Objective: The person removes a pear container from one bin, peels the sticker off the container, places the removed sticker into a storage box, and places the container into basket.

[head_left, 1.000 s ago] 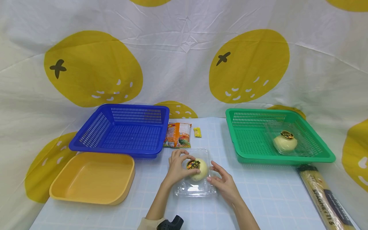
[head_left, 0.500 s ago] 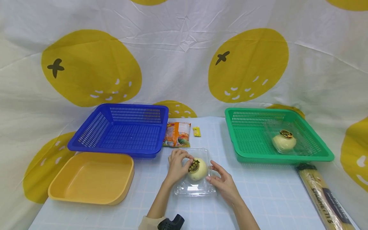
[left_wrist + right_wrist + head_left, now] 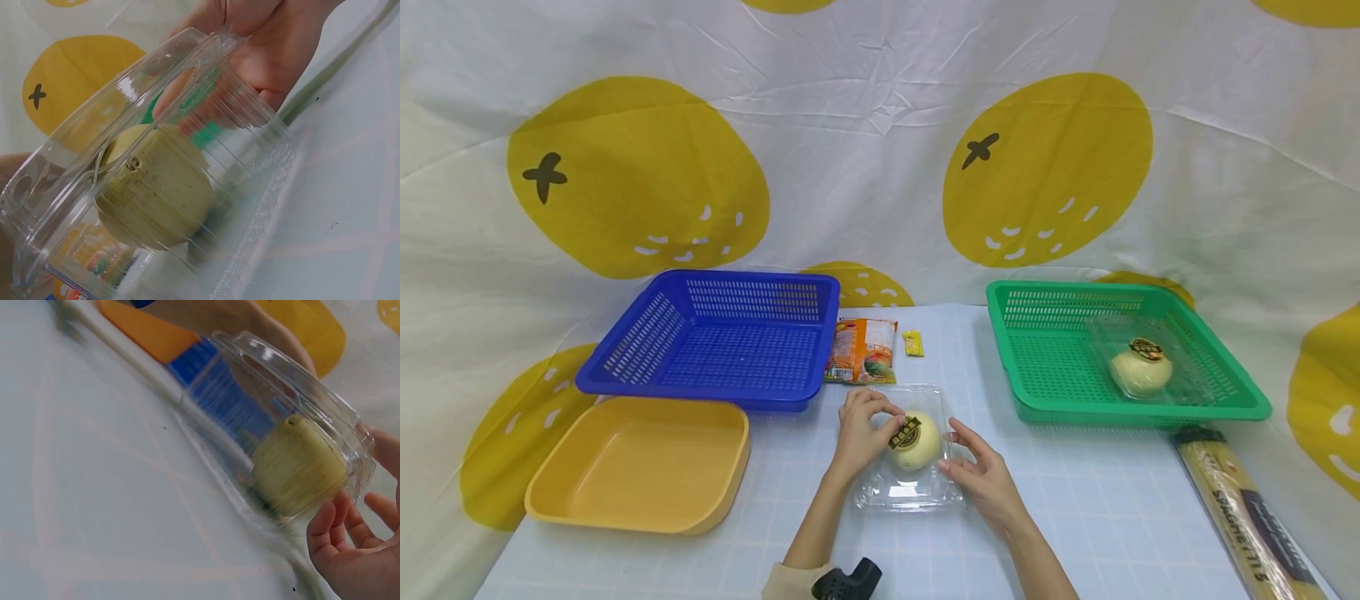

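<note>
A clear plastic clamshell box (image 3: 917, 495) lies on the table in front of me, with a pale yellow round fruit (image 3: 919, 454) inside. A black and gold label (image 3: 907, 433) shows on the lid over the fruit. With thumb and index finger, my left hand (image 3: 863, 435) pinches the label's upper left edge. My right hand (image 3: 988, 483) holds the box by its right side, thumb and index finger spaced along the rim. In the right wrist view, the fingers (image 3: 322, 528) of that hand curl at the box's corner beside the fruit (image 3: 299, 469).
A blue basket (image 3: 707, 394) and a yellow bin (image 3: 640, 527) stand at left. Behind the box lie an orange packet (image 3: 861, 350) and a small yellow sachet (image 3: 913, 343). At right, a green basket (image 3: 1011, 367) holds another boxed fruit (image 3: 1141, 372), with a spaghetti pack (image 3: 1240, 521) nearby.
My left thumb has drawn back from the label's right side to meet the index finger at its upper left edge. The label shows more fully. The right hand keeps its place.
</note>
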Demonstrator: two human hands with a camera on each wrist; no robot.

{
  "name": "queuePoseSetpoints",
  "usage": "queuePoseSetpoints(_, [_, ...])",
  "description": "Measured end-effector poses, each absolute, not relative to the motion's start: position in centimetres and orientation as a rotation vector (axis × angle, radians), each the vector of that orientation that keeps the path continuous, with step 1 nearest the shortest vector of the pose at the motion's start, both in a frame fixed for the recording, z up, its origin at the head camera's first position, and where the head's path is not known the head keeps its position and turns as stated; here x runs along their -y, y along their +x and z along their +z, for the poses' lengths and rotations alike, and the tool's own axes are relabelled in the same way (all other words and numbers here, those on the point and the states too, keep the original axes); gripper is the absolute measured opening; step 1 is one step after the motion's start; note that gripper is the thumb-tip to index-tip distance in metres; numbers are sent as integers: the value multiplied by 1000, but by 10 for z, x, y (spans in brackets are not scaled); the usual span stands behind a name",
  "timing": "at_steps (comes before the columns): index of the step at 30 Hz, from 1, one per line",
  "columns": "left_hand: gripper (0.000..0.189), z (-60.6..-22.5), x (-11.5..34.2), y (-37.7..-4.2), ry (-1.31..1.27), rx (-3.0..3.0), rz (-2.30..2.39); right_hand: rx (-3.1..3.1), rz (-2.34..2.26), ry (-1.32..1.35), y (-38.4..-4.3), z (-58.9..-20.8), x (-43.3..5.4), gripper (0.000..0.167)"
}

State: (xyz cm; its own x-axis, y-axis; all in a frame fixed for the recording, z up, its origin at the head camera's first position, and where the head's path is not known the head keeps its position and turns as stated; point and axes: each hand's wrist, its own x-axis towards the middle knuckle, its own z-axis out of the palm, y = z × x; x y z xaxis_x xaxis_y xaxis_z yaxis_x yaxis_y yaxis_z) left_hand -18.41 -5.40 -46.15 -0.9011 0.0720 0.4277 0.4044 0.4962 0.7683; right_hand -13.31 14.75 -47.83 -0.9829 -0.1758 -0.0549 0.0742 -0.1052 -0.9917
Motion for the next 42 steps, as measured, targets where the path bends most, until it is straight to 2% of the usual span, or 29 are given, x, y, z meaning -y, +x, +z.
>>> queuePoseSetpoints(42, [8, -470, 55, -186, -480, 2331, -1418, -1972, -2223, -121, -134, -480, -147, 70])
